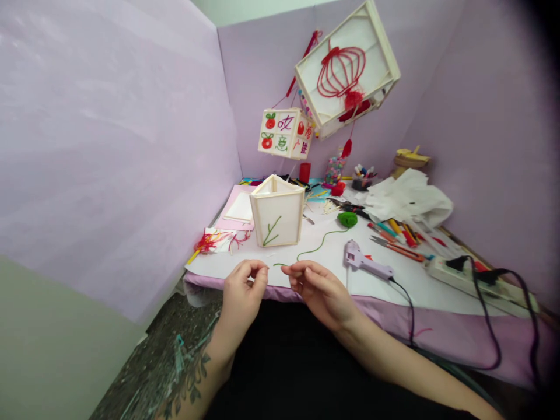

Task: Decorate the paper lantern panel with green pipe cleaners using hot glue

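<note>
My right hand [322, 291] pinches a green yarn [324, 238] near its loose end, which sticks out to the left of the fingertips. Beyond the hand, the yarn curves back across the table to a green yarn ball [347, 219]. My left hand [245, 294] is closed in a pinch just left of the yarn's tip, apart from it; whatever its fingertips hold is too small to make out. In front of both hands a small white lantern [286, 216] with a wooden frame stands upright. Green yarn forms a branching stem on its near panel.
A lilac glue gun [367, 261] lies to the right, its cord running over the table edge. Farther right are scissors [398, 248], markers [396, 228] and a power strip [464, 280]. Red yarn scraps [210, 242] lie left. Two decorated lanterns [347, 73] hang above the back.
</note>
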`<state>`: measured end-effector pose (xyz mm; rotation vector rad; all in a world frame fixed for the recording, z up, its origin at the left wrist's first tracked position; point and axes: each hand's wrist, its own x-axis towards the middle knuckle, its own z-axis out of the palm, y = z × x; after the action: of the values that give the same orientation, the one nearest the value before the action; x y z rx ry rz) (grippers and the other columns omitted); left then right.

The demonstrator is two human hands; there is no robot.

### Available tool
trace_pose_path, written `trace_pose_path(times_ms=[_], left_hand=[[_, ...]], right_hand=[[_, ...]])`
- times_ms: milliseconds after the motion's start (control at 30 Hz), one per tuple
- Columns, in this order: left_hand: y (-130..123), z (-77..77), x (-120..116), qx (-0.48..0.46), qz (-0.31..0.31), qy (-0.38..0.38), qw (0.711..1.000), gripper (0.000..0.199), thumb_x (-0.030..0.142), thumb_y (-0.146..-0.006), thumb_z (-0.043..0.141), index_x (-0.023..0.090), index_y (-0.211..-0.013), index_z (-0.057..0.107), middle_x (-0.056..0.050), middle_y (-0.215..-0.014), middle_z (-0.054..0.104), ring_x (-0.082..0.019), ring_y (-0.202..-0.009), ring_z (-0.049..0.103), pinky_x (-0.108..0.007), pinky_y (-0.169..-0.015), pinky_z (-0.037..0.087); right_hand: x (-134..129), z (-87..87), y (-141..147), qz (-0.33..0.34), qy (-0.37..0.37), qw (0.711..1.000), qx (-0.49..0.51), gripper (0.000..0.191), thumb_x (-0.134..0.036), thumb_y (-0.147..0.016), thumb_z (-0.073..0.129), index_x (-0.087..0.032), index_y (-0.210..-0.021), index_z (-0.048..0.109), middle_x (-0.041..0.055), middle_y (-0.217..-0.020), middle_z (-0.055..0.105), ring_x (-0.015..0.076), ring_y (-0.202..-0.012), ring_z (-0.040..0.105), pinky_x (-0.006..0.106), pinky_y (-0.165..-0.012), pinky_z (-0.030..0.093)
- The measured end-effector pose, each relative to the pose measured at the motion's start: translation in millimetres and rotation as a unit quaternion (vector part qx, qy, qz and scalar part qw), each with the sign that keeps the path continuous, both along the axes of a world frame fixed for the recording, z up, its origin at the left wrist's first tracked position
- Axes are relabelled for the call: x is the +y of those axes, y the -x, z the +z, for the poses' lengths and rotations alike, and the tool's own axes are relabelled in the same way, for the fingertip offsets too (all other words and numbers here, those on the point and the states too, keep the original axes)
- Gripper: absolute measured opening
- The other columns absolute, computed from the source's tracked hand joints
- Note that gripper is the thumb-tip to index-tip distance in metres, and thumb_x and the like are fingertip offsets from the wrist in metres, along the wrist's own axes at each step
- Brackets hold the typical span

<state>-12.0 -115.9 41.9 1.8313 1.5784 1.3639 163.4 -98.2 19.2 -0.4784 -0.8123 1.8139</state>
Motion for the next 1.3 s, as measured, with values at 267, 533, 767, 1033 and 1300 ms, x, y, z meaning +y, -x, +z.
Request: trace_pose_path(times_ms=[267,533,767,1033,1300], left_hand=[[1,0.8,1,0.078,-0.068,-0.046,0.994,0.017,0.018,-0.090,0.044,0.018,-0.083,0.060,-0.005,-0.090,0.061,-0.017,-0.088,0.059,-0.031,-0.081,0.046],[-12,5.9,-2,-0.107,-0.076,0.121,0.984,0.021,0.035,-0.084,0.060,0.015,-0.081,0.067,-0.004,-0.078,0.069,-0.015,-0.069,0.061,-0.024,-0.061,0.047],[-13,2.8,-1,-0.133,-0.075,0.131,0.980,0.020,0.034,-0.082,0.063,0.016,-0.086,0.071,-0.005,-0.083,0.072,-0.016,-0.077,0.064,-0.026,-0.071,0.049],[-19,7.2,-3,-0.132,-0.069,0.123,0.981,0.019,0.032,-0.081,0.060,0.014,-0.079,0.068,-0.002,-0.069,0.067,-0.012,-0.060,0.056,-0.023,-0.058,0.045],[-16,8.9,-1,-0.132,-0.055,0.110,0.984,0.019,0.031,-0.079,0.061,0.014,-0.072,0.065,0.000,-0.062,0.062,-0.011,-0.053,0.051,-0.022,-0.052,0.042]], right_hand=[[-1,0.6,1,-0.012,-0.011,1.000,-0.020,0.019,-0.038,-0.075,0.075,-0.023,-0.087,0.076,0.0060,-0.096,0.075,0.0140,-0.077,0.057,0.027,-0.074,0.043],[-3,-0.7,2,-0.056,-0.057,0.994,-0.073,0.019,-0.042,-0.076,0.074,-0.026,-0.086,0.076,0.0052,-0.096,0.074,0.0171,-0.080,0.056,0.031,-0.074,0.044],[-3,-7.1,-1,-0.087,-0.146,0.975,-0.141,0.017,-0.038,-0.085,0.065,-0.028,-0.095,0.076,0.0048,-0.101,0.073,0.0190,-0.086,0.057,0.033,-0.080,0.045],[-4,-10.1,-3,-0.090,-0.192,0.961,-0.180,0.018,-0.035,-0.089,0.062,-0.029,-0.100,0.075,0.0040,-0.105,0.072,0.0197,-0.094,0.060,0.035,-0.088,0.045],[-4,-6.7,-1,-0.081,-0.137,0.980,-0.121,0.018,-0.040,-0.082,0.069,-0.028,-0.094,0.076,0.0045,-0.101,0.073,0.0196,-0.087,0.059,0.035,-0.084,0.045]])
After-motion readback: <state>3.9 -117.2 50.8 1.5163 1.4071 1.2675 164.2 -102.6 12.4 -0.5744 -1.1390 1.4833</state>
